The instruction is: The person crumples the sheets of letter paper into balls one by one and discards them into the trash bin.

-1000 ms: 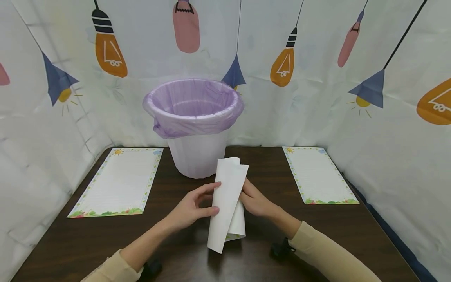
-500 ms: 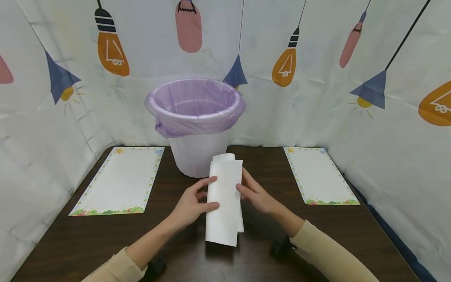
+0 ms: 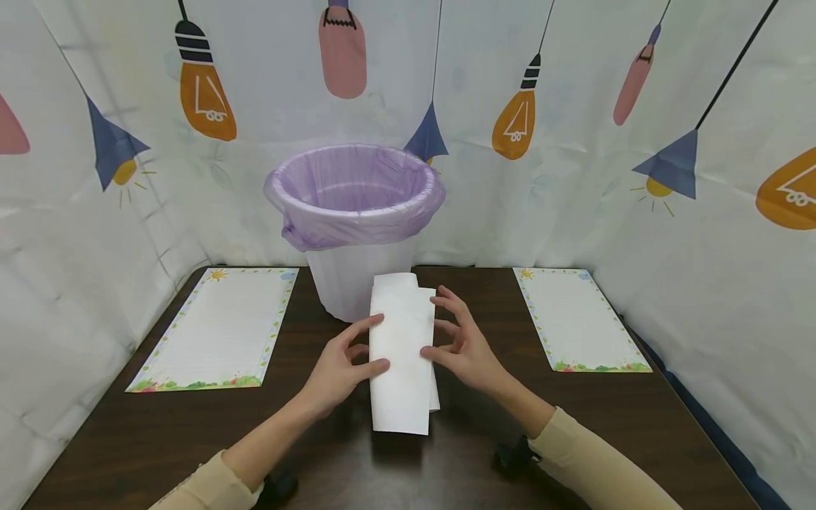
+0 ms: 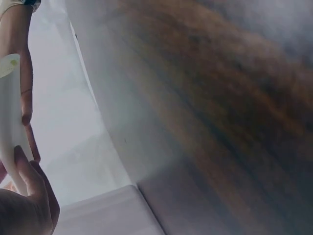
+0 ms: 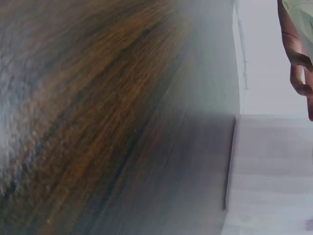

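Note:
Over the middle of the table, a sheet of paper [image 3: 399, 361] folded into a narrow strip stands tilted, its plain white side showing. My left hand [image 3: 341, 365] pinches its left edge, thumb in front and index finger higher up. On the opposite edge, my right hand [image 3: 465, 347] holds the paper between a thumb in front and fingers spread along the side; the fingers behind it are hidden. The left wrist view catches the paper [image 4: 10, 117] between the left hand [image 4: 29, 205] and the right hand.
A white bin [image 3: 357, 283] with a purple liner [image 3: 363, 230] stands just behind the paper. Flat sheets with printed borders lie on the dark table [image 3: 306, 453]: a left sheet [image 3: 217, 329] and a right sheet [image 3: 580, 319]. A printed curtain [image 3: 574, 205] hangs around the table.
The paper's loose outer flap has been brought round into a flatter, straighter strip, and the paper has shifted slightly left. My right fingers have moved from behind it to its right edge.

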A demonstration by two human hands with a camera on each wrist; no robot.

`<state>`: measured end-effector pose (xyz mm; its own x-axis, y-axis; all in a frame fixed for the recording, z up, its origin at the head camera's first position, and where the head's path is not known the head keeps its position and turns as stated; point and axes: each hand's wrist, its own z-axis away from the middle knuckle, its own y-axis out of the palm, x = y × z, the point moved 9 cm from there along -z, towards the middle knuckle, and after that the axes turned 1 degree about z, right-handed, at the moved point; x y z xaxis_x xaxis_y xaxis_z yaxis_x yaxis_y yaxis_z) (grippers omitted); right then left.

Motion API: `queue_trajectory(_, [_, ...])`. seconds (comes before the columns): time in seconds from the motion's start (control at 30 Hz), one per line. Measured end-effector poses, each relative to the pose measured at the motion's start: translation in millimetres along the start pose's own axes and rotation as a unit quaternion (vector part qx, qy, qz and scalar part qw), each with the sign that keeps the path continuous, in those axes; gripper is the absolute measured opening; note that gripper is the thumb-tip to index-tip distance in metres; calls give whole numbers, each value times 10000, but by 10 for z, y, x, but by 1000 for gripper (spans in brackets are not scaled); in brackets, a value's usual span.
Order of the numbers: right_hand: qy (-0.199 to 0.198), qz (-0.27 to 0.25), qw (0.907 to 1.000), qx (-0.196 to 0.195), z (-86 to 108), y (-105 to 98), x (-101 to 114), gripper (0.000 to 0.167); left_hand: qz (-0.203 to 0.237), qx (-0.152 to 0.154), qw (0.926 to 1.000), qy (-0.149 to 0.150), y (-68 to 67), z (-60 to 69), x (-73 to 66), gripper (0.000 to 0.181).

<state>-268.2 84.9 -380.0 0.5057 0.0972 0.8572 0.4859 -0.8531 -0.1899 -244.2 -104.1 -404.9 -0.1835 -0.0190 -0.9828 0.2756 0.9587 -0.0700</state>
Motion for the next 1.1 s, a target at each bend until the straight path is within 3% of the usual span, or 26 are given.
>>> queue_trajectory(0.1, [39, 106, 9993, 367, 18, 27, -8, 82, 65, -59, 10000, -40, -7, -4, 7, 72])
queue_trajectory(0.27, [414, 198, 9925, 1131, 56, 97, -34, 103, 180, -16, 9998, -25, -5, -1, -3, 73])
queue_trajectory(0.43, [677, 419, 9857, 1488, 91, 150, -44, 113, 282, 65, 9996, 22, 6, 0, -10, 73])
queue_trajectory(0.6, [627, 446, 9820, 1723, 102, 205, -50, 116, 401, 70, 9991, 68, 24, -8, -26, 72])
queue_trajectory(0.83, [488, 520, 9844, 1607, 76, 217, -52, 117, 613, -12, 9979, 190, 47, -27, -45, 69])
queue_trajectory(1.1, [13, 755, 9925, 963, 32, 164, 1, 95, 736, -54, 9966, 360, 126, -27, -77, 66])
